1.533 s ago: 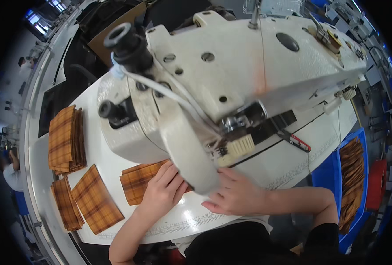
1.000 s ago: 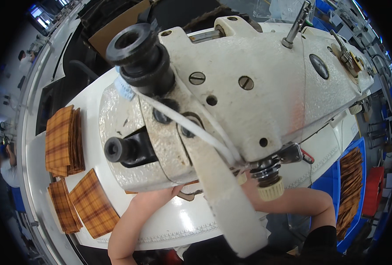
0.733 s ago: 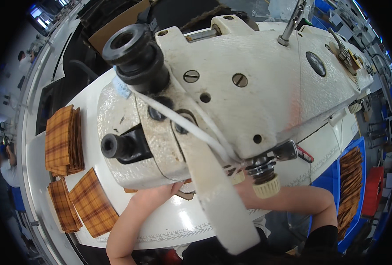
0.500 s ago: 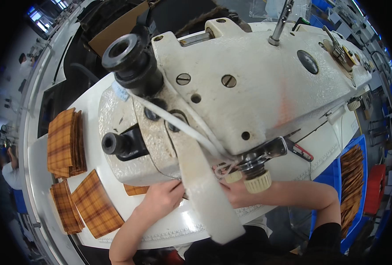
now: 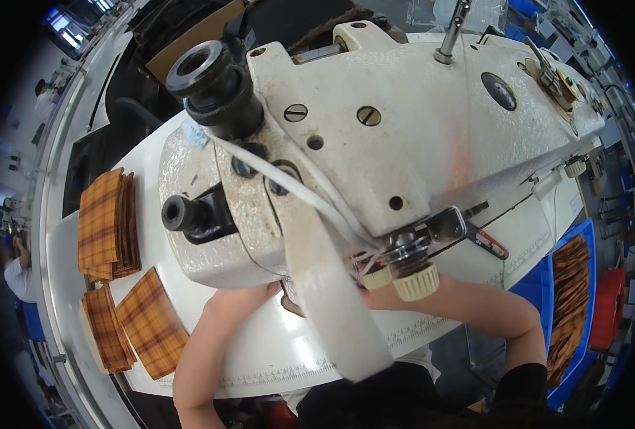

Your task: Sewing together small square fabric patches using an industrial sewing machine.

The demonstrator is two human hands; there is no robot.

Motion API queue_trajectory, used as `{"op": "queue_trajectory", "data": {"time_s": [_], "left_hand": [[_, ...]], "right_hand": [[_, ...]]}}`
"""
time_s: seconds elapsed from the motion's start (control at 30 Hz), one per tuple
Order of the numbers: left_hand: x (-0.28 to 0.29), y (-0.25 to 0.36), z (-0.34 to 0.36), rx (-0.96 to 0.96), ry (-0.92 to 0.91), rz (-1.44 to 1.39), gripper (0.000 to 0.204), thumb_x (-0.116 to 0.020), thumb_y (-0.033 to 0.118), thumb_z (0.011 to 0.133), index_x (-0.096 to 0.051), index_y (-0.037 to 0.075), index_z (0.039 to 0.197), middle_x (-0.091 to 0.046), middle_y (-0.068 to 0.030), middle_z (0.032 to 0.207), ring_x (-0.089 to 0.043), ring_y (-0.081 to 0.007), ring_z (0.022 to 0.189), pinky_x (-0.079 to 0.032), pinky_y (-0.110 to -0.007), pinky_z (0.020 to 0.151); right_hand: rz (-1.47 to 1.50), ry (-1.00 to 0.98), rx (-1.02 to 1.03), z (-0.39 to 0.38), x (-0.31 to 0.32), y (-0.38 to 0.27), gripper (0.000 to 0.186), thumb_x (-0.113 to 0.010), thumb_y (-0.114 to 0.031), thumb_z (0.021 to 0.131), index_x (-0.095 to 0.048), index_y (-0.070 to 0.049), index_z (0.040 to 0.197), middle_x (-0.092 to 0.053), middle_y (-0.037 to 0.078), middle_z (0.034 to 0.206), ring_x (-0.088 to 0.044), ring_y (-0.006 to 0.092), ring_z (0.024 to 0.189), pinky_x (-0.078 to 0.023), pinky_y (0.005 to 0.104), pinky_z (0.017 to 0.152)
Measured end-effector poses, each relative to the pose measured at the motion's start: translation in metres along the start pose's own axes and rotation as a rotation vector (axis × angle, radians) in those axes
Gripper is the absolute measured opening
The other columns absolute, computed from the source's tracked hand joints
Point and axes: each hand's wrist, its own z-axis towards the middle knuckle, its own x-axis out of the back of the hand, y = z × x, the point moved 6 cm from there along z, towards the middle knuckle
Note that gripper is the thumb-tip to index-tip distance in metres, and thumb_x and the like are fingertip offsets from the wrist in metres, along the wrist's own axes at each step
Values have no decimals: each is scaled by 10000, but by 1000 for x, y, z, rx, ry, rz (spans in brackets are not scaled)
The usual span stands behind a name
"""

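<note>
A white sewing machine (image 5: 432,143) fills the middle of the head view, its head standing over the worktable. My left hand (image 5: 249,296) reaches in beneath the machine head, beside the needle area; its fingers are hidden by the machine. From the other side comes my right hand (image 5: 383,299), mostly covered by the machine's pale guard (image 5: 324,307) and a cream knob. What either hand holds is out of sight. Left of the machine lie a stack of orange plaid fabric pieces (image 5: 103,225), a smaller stack (image 5: 105,329) and a plaid piece (image 5: 153,325) near my left forearm.
Behind the knob, small red-and-black thread snips (image 5: 490,245) lie on the white table (image 5: 260,357), which has a ruler scale along its near edge. A blue bin (image 5: 585,314) of folded plaid pieces stands at the right. Other people work at the far left.
My left hand has slid forward, farther under the machine head, and the right has also moved forward. A bit of plaid fabric beside my left hand is no longer visible.
</note>
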Motion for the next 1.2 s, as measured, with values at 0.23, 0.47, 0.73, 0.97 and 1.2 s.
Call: {"op": "queue_trajectory", "data": {"time_s": [0.23,0.47,0.73,0.97,1.2], "left_hand": [[6,4,2,7,-45,-25,451,-700,134,832,-594,83,1268,-579,-143,1304,-510,-362,1247,-400,-469,1058],[38,9,6,96,-75,59,320,-645,49,803,-639,44,1123,-654,-169,1095,-621,-355,1023,-503,-417,868],[60,24,-29,128,48,497,272,-648,133,879,-637,-41,1088,-657,-168,1122,-627,-307,988,-544,-368,783],[18,74,-69,216,16,503,259,-728,249,855,-641,8,891,-595,-127,812,-609,-242,696,-460,-297,508],[27,73,-19,-15,239,82,341,-679,19,833,-584,13,1160,-574,-116,1061,-556,-300,956,-477,-373,827]], "right_hand": [[-14,202,152,-5,25,-12,158,-684,-166,700,-606,-28,705,-566,98,912,-545,237,851,-471,366,719],[-25,217,151,-4,39,-17,138,-683,-145,714,-587,-46,725,-565,88,871,-546,238,839,-474,356,729],[1,105,209,-7,44,-56,326,-682,-181,804,-626,33,1043,-575,59,860,-547,181,800,-476,313,715],[126,-119,196,-29,12,-94,471,-587,-260,899,-567,73,1232,-556,157,1314,-492,258,1258,-401,371,1023],[-23,-109,227,-19,15,-65,432,-578,-243,903,-590,85,1184,-565,194,1296,-518,292,1249,-360,413,1101]]}}
